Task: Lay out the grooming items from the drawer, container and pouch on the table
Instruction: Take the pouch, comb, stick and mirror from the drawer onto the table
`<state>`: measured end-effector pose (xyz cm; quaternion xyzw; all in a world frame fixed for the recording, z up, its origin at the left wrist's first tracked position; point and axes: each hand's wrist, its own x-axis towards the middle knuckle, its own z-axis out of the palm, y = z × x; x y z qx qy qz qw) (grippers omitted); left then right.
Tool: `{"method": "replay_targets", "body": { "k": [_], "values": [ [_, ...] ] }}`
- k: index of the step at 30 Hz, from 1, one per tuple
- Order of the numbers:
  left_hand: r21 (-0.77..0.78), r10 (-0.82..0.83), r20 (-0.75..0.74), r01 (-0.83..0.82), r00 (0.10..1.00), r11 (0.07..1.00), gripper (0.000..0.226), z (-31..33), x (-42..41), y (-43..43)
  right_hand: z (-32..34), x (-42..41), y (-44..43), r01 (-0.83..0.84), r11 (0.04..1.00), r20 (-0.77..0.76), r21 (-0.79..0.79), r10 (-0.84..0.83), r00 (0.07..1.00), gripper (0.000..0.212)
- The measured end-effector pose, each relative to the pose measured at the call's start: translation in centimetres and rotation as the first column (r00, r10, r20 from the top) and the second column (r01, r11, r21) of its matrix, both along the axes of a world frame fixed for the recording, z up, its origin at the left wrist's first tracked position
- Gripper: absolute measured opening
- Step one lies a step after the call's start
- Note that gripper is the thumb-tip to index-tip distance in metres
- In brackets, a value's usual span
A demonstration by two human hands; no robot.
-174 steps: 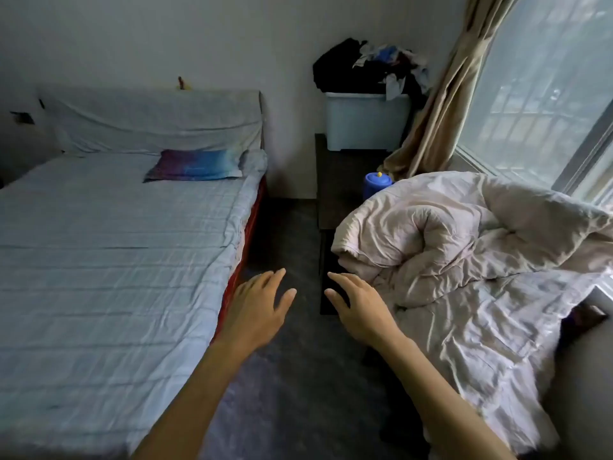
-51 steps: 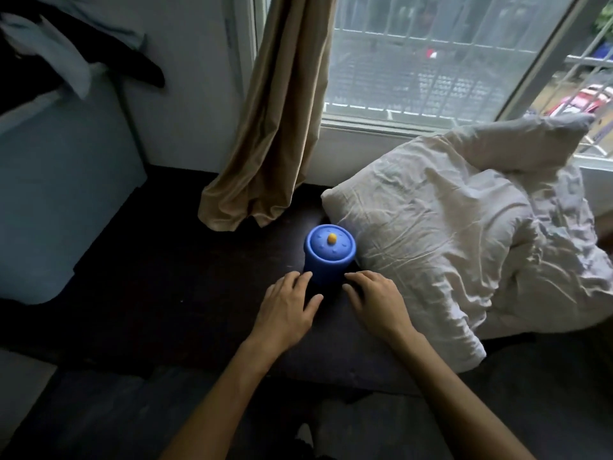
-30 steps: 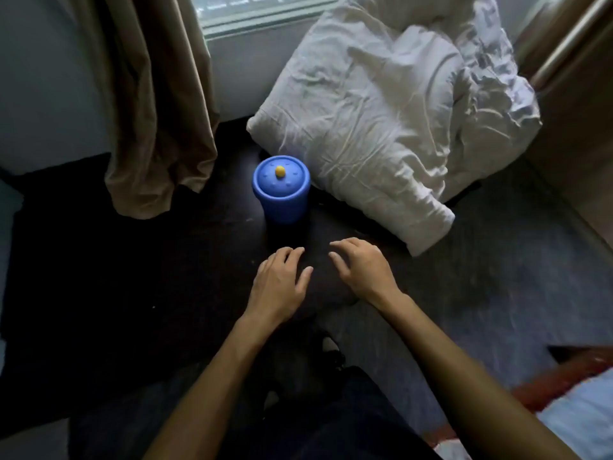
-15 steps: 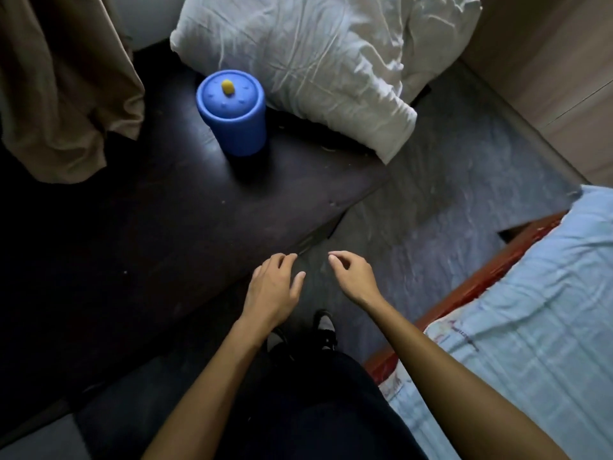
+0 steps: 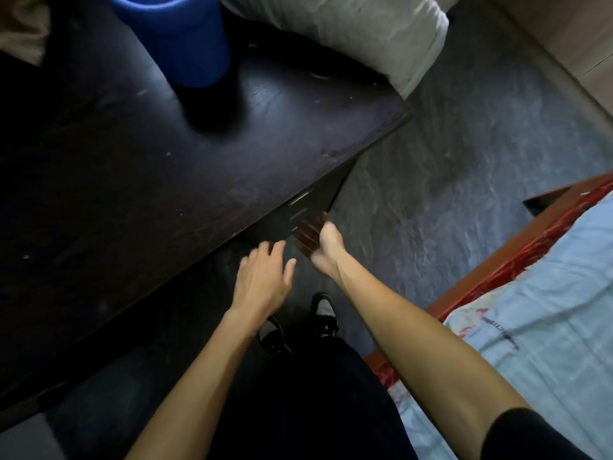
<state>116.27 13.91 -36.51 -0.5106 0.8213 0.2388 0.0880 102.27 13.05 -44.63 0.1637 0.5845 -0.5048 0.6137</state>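
Note:
A dark wooden table point(image 5: 139, 167) fills the upper left. On it stands a blue round container point(image 5: 179, 38), its top cut off by the frame edge. Under the table's front edge are stacked drawers point(image 5: 300, 210) with thin metal handles, all shut. My right hand point(image 5: 318, 242) is down beside the lowest handle, fingers in shadow and spread, holding nothing that I can see. My left hand point(image 5: 265, 277) hovers just left of it below the table edge, open and empty. No pouch is in view.
A crumpled white duvet point(image 5: 358, 28) lies on the table's far right corner. A bed with a pale blue sheet point(image 5: 547, 320) and red frame stands at the right. Grey floor point(image 5: 447, 167) runs between. My shoes point(image 5: 298, 323) are below my hands.
My view has dropped closer to the table's front edge. Both hands have lowered off the tabletop towards the drawers, the right one reaching furthest.

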Motion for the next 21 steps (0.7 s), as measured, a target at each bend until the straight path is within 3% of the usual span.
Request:
{"method": "replay_targets", "body": {
  "k": [7, 14, 21],
  "values": [
    [0.141, 0.085, 0.021, -0.087, 0.996, 0.986, 0.048, -4.0, -0.7, -1.4, -3.1, -0.5, -2.4, 0.191, 0.978, 0.198, -0.088, -0.171, 0.965, 0.049],
    [0.093, 0.076, 0.015, -0.077, 0.997, 0.993, 0.048, -4.7, -0.2, -0.5, -2.5, -1.8, -4.2, 0.275, 0.946, 0.295, -0.174, -0.216, 0.931, 0.069],
    [0.047, 0.071, 0.012, -0.071, 0.997, 0.996, 0.048, -4.6, -0.3, -0.1, -3.3, -1.6, -4.8, 0.343, 0.920, 0.354, -0.192, -0.261, 0.898, 0.070]
  ]
}}
